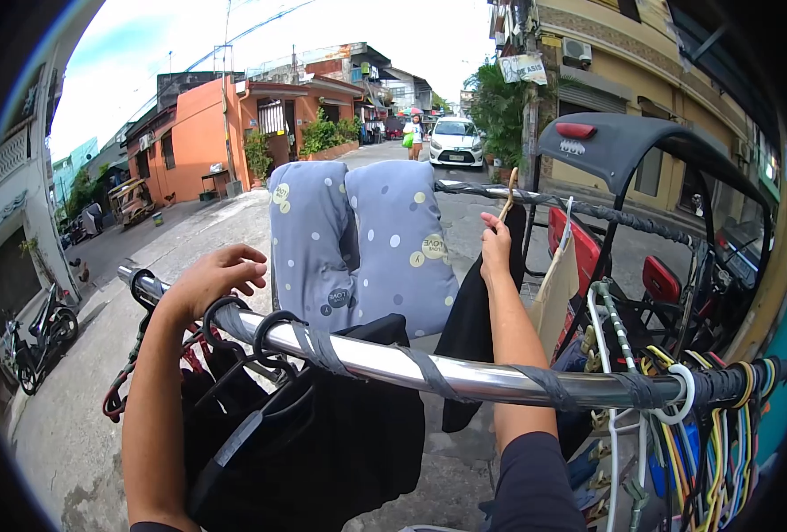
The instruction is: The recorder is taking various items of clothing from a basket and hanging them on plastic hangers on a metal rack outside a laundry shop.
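A metal rail wrapped in dark tape crosses before me. My left hand is over its left part, fingers apart and curled, beside the hooks of black hangers. Black garments hang from these. Beyond the rail, my right hand is raised under the rear rail, at a tan hanger that carries a black garment; whether the fingers grip it cannot be told. Two grey patterned pillows lean side by side at the rear rail.
Many coloured hangers and a white hanger crowd the right side. A beige cloth hangs near a black-roofed vehicle with red seats. Down the street are a person and a white car. Motorcycles stand left.
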Available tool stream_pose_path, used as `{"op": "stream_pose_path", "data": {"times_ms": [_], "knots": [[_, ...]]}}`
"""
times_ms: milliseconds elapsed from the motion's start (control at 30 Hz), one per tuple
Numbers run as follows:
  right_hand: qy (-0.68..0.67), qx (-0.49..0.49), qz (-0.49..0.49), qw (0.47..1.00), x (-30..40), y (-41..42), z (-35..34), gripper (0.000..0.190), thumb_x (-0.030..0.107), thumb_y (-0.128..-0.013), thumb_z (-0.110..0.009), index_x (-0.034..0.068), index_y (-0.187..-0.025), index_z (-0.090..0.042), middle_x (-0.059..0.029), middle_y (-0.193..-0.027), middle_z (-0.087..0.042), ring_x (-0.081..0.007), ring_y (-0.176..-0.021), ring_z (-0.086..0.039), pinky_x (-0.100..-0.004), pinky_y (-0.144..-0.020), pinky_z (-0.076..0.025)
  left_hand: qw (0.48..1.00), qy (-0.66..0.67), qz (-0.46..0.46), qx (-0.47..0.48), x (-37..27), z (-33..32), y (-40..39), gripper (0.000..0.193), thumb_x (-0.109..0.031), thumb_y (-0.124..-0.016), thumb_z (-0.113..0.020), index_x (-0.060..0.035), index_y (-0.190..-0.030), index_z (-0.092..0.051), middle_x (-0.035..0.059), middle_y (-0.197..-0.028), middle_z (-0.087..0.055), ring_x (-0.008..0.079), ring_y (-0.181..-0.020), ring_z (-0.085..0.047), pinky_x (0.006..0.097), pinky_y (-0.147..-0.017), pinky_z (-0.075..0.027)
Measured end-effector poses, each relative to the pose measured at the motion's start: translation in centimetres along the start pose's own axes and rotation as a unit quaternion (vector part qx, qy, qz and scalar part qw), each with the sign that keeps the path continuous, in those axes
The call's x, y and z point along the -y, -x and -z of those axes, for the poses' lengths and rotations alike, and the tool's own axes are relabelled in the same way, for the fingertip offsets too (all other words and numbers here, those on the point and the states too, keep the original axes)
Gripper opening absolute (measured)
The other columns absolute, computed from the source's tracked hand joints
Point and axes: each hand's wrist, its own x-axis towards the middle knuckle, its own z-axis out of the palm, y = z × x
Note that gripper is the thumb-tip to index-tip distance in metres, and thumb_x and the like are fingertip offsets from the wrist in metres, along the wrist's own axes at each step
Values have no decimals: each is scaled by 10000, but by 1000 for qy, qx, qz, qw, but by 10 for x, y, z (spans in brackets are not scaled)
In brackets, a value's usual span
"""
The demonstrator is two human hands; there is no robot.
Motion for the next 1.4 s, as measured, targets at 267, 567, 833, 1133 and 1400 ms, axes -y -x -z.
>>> {"op": "stream_pose_path", "data": {"times_ms": [267,567,833,1133,1400], "knots": [[-24,44,-59,997,64,72,45,387,1,-705,-430,20,-1069,-562,-53,-948,-515,-104,-814,-451,-210,-746,-375,999,7,-38,-4,10,0,-10,391,-317,-790,-565,-7,-1027,-588,77,-840,-639,139,-728,-595,263,-677,-460],[-38,84,-121,988,172,270,86,379,-56,-678,-452,25,-1045,-510,-77,-997,-558,-133,-925,-501,-235,-845,-373,993,-78,-86,4,18,4,-14,465,-423,-785,-517,-44,-1044,-596,65,-841,-663,202,-808,-619,294,-726,-450],[-61,111,-191,973,280,375,107,333,52,-706,-489,-3,-1034,-502,-107,-993,-550,-164,-982,-487,-274,-916,-324,985,-147,-94,-5,13,2,-13,474,-447,-793,-495,-73,-1067,-593,52,-874,-661,204,-853,-600,307,-756,-431],[-56,161,-102,980,365,431,78,309,115,-698,-513,2,-979,-456,-214,-1043,-519,-279,-1079,-462,-407,-1002,-285,985,-152,-83,2,11,1,-14,486,-488,-789,-473,-121,-1083,-598,38,-924,-660,221,-967,-583,352,-828,-415],[-69,207,-38,975,341,404,47,302,26,-728,-506,20,-1028,-475,-131,-1115,-479,-211,-1109,-423,-339,-991,-266,984,-125,-127,-29,18,2,-15,436,-405,-800,-519,-38,-1018,-605,62,-819,-658,186,-760,-607,298,-695,-436]]}}
